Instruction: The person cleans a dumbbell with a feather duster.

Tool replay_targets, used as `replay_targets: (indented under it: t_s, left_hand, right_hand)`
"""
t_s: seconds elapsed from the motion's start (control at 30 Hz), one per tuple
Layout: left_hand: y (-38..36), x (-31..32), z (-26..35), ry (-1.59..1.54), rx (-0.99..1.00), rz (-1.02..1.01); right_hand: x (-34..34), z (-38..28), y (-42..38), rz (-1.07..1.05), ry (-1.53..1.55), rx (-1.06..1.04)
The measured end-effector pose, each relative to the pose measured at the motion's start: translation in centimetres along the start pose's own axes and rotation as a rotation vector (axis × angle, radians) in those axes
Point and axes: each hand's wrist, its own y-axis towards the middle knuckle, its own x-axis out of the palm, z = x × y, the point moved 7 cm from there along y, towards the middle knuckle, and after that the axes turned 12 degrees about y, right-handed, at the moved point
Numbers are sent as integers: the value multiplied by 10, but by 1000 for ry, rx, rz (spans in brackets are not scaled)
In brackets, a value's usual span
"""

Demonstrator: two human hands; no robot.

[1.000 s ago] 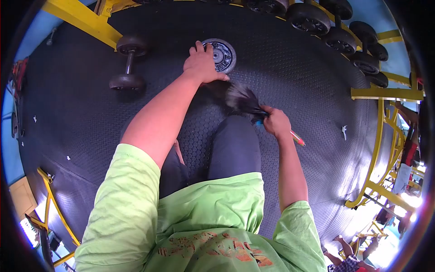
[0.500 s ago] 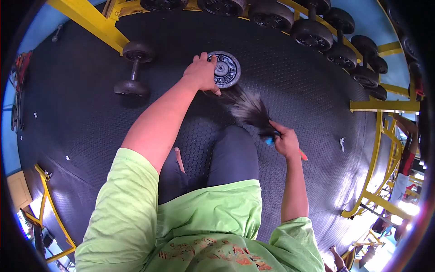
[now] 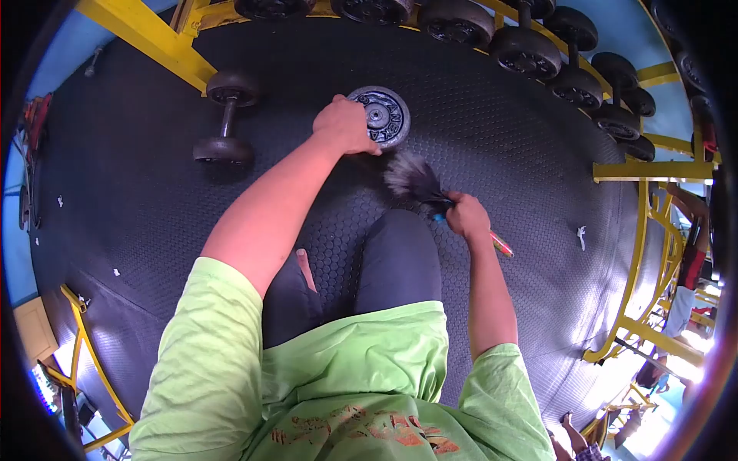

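Grey, with raised lettering around its face, the round weight (image 3: 393,124) sits just above the centre of the frame on the black rubber floor (image 3: 530,169); it looks like one end of a dumbbell. Your left hand (image 3: 342,125) clasps its left edge, the thumb along the lower rim; some fingertips are hidden, so how firmly they press cannot be told. Your right hand (image 3: 469,215) is wrapped around the feather duster (image 3: 415,178) near the base of its feathers, fingers clamped together.

If your left hand loosened, the weight might tip or roll, since its round rim offers little to steady it; your thumb on the lower rim could then get pinched. A loose right grip could let the duster twist, and a low sweep might brush your knee (image 3: 400,250).

The weight's lettered face turns up towards you, so its axis probably runs away from your view, though whatever lies behind the face is hidden. The duster's long axis slants from upper left to lower right: feathers point up at the weight's lower edge, with the handle's reddish end (image 3: 502,245) towards lower right.
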Motion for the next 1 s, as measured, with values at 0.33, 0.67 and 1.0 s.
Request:
replay_targets:
  t_s: [0.33, 0.67, 1.0]
  left_hand:
    - [7, 14, -20, 32, 286, 312]
    - [9, 28, -8, 177, 368, 361]
    - [-9, 18, 33, 386, 181, 207]
  right_hand:
    - [9, 16, -2, -10, 129, -46]
    - [3, 17, -10, -12, 127, -25]
    - [-29, 11, -15, 137, 305, -110]
